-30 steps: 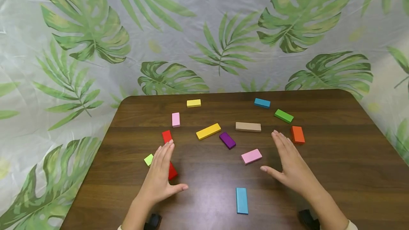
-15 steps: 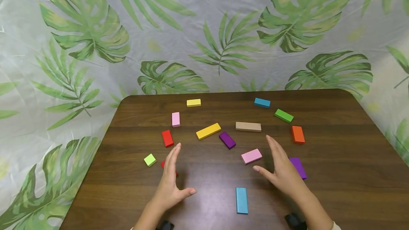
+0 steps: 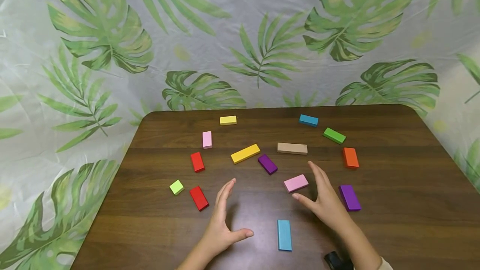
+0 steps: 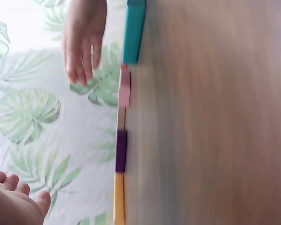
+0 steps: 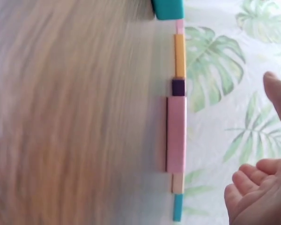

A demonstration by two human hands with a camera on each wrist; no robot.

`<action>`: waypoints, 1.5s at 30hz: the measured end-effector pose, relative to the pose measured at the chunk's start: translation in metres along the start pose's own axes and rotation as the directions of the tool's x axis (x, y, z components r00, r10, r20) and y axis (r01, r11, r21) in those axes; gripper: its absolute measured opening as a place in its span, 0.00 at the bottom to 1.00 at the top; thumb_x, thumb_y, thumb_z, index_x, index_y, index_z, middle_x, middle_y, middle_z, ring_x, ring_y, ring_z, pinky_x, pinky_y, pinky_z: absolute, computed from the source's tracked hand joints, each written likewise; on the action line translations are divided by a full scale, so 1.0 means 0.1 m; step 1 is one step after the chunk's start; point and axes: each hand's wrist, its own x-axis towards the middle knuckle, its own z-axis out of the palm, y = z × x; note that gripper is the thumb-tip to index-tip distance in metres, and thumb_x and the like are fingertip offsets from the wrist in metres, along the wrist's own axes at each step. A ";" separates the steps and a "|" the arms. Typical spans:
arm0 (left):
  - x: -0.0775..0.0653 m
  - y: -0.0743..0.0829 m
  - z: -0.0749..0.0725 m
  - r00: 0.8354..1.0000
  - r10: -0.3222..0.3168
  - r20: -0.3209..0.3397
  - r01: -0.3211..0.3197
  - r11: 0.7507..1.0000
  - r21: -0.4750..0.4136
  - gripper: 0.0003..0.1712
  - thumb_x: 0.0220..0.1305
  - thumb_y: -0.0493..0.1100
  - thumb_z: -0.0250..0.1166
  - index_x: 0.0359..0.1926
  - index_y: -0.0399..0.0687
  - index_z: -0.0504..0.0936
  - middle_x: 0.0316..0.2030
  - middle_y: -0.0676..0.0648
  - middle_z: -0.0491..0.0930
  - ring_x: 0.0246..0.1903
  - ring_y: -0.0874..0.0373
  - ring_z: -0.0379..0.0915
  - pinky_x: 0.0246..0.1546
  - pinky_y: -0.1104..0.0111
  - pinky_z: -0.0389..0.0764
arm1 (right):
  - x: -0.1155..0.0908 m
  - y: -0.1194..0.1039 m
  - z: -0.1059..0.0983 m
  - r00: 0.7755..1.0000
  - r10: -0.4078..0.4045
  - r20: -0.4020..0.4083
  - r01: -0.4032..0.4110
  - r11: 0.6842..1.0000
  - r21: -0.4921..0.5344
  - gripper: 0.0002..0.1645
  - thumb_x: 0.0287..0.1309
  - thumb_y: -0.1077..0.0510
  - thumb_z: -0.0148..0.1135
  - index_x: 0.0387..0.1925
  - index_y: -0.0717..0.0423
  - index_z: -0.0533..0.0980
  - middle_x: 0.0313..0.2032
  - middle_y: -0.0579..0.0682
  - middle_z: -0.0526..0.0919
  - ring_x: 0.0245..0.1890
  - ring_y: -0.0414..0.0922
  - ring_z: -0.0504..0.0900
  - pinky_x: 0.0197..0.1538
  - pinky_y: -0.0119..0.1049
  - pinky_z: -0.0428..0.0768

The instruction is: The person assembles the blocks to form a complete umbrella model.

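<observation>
My left hand (image 3: 224,224) is held over the table with fingers and thumb spread apart and nothing in them. A red block (image 3: 199,198) lies to its left. My right hand (image 3: 328,203), likewise empty with the thumb apart from the fingers, is beside a pink block (image 3: 296,183). On its other side lies a violet block (image 3: 350,198). Between the two wrists, nearer the front, sits a light blue block (image 3: 284,235), which also shows as a teal block (image 4: 134,33) in the left wrist view. In the right wrist view the pink block (image 5: 176,134) stands out large.
Several more blocks lie scattered on the brown table (image 3: 150,236), among them a yellow-orange block (image 3: 245,153), a dark purple block (image 3: 268,164), a tan block (image 3: 292,148) and an orange block (image 3: 351,158). A leaf-patterned cloth (image 3: 210,53) hangs behind the table.
Both hands have moved inward toward each other, the left one farther to the right. The lower red block and the violet block have come fully into sight. The blocks have stayed in place.
</observation>
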 end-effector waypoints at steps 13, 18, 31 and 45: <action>-0.14 -0.20 0.26 0.991 -0.090 0.100 0.083 0.993 0.079 0.60 0.41 0.57 0.71 0.67 0.40 0.47 0.64 0.41 0.50 0.62 0.50 0.49 0.58 0.59 0.58 | 0.00 0.13 0.12 0.997 0.081 0.001 -0.080 0.996 0.049 0.56 0.42 0.47 0.71 0.65 0.62 0.51 0.61 0.63 0.56 0.60 0.60 0.56 0.55 0.59 0.57; -0.16 -0.23 0.35 0.979 -0.118 0.166 0.104 0.991 0.090 0.59 0.41 0.56 0.72 0.67 0.42 0.49 0.64 0.43 0.52 0.62 0.53 0.51 0.59 0.62 0.57 | 0.01 0.17 0.18 0.993 0.114 0.010 -0.115 0.991 0.063 0.55 0.43 0.46 0.70 0.64 0.66 0.52 0.59 0.65 0.59 0.57 0.60 0.60 0.56 0.58 0.58; -0.17 -0.28 0.52 0.932 -0.146 0.332 0.074 0.972 0.221 0.52 0.44 0.58 0.70 0.65 0.41 0.56 0.60 0.47 0.60 0.59 0.57 0.56 0.56 0.63 0.62 | 0.01 0.20 0.29 0.987 0.160 0.010 -0.161 0.984 0.075 0.52 0.42 0.47 0.71 0.60 0.70 0.56 0.56 0.65 0.62 0.55 0.58 0.63 0.56 0.53 0.61; -0.17 -0.31 0.67 0.904 -0.125 0.408 -0.019 0.944 0.331 0.46 0.44 0.59 0.69 0.60 0.42 0.61 0.55 0.50 0.65 0.56 0.60 0.60 0.55 0.68 0.63 | 0.05 0.18 0.39 0.989 0.144 -0.017 -0.144 0.989 -0.015 0.50 0.37 0.50 0.74 0.58 0.67 0.60 0.54 0.66 0.65 0.53 0.61 0.61 0.53 0.58 0.58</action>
